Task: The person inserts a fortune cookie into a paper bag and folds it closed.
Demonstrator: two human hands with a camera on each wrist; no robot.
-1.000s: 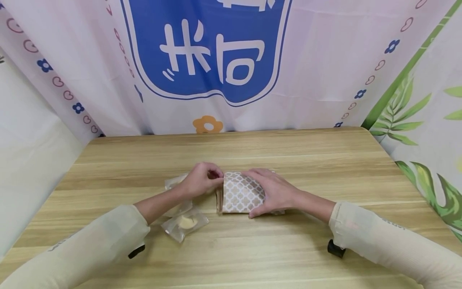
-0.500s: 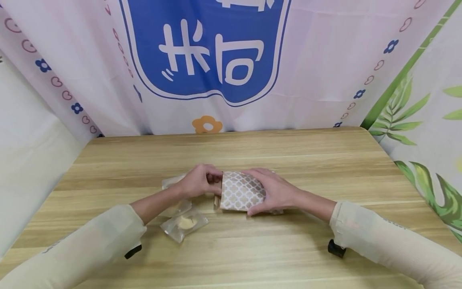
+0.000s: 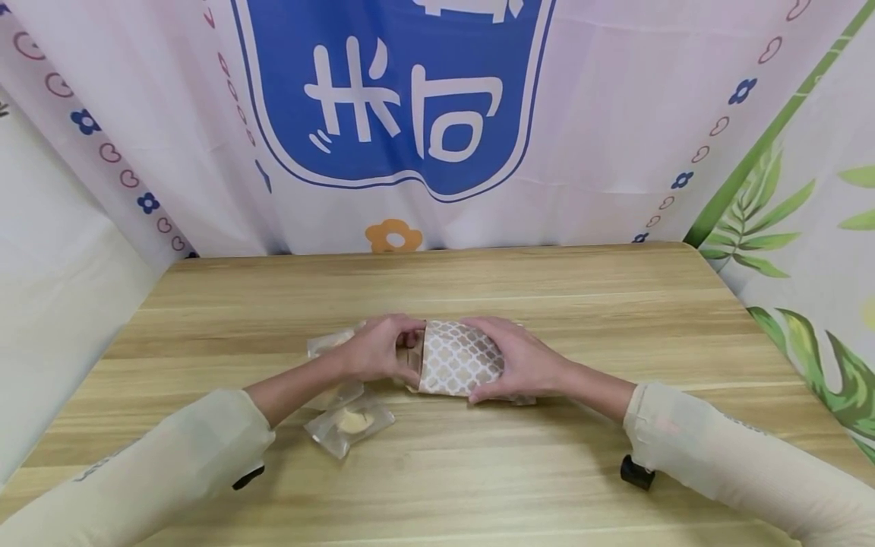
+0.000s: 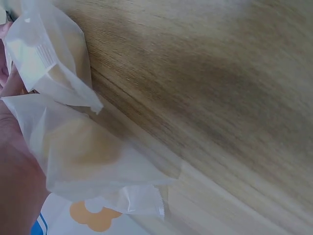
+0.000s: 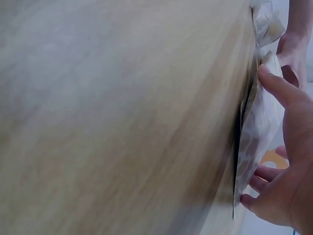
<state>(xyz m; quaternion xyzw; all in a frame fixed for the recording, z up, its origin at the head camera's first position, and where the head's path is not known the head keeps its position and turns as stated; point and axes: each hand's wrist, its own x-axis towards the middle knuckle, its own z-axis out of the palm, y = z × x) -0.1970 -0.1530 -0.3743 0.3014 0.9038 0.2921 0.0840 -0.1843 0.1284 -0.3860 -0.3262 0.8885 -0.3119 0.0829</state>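
- Here, the patterned pouch (image 3: 458,361) lies on the table (image 3: 478,479), the right hand (image 3: 522,361) gripping it;
- left hand (image 3: 376,349) at its mouth — whether gripping, cannot tell;
- wrapped packets (image 3: 352,422) beside, partly hidden by left forearm (image 3: 297,386); printed curtain (image 3: 608,152) beyond.

Translucent packets (image 4: 83,154) (creased) beside hand (image 4: 18,169).

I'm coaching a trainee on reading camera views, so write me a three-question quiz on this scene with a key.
1. True or false: the right hand touches the patterned bag.
2. In the head view, the clear packets lie: A) left of the bag; B) right of it; C) on top of it.
3. Which hand is nearer the packets?

Key: 1. True. 2. A. 3. The left hand.
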